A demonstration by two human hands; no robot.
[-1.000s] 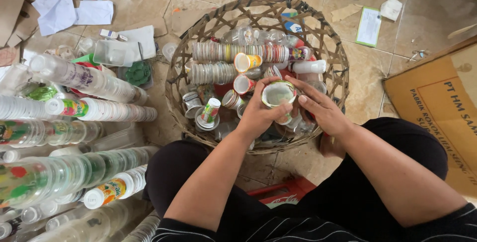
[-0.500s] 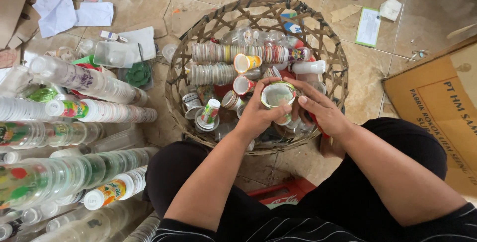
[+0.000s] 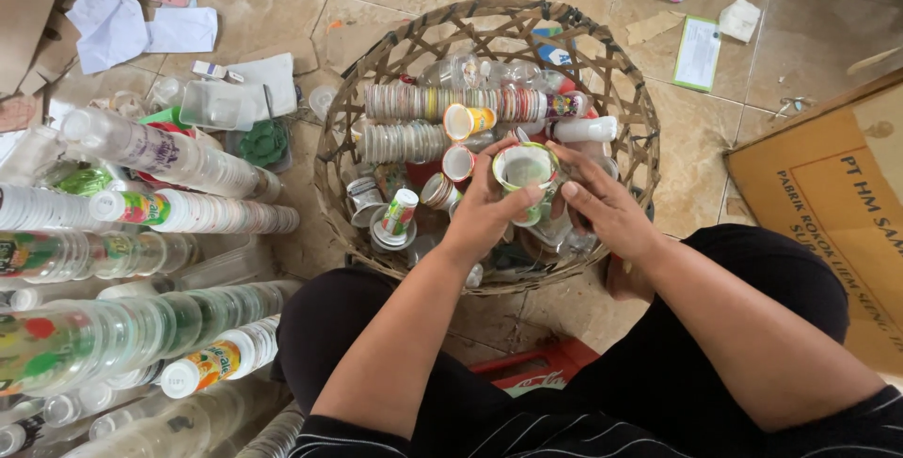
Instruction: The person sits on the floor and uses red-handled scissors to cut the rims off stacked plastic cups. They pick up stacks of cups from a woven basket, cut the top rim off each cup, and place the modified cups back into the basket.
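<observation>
Over a round woven basket (image 3: 376, 68), my left hand (image 3: 487, 213) and my right hand (image 3: 607, 206) both grip one clear plastic cup with a green rim (image 3: 525, 168), its mouth facing up at me. My left fingers wrap its left side and my right fingers pinch its right side. Inside the basket lie long nested stacks of plastic cups (image 3: 442, 102), an orange-rimmed cup (image 3: 467, 121) and several loose small cups (image 3: 400, 212). The lower part of the held cup is hidden by my fingers.
Long rows of nested clear cups (image 3: 141, 326) lie on the tiled floor at left. Paper scraps (image 3: 141, 30) and a clear tub (image 3: 221, 105) sit at upper left. A brown cardboard box (image 3: 837, 204) stands at right, a red item (image 3: 527, 373) under my knees.
None of note: both hands stay on the green-rimmed cup above the basket, with only slight finger shifts.
</observation>
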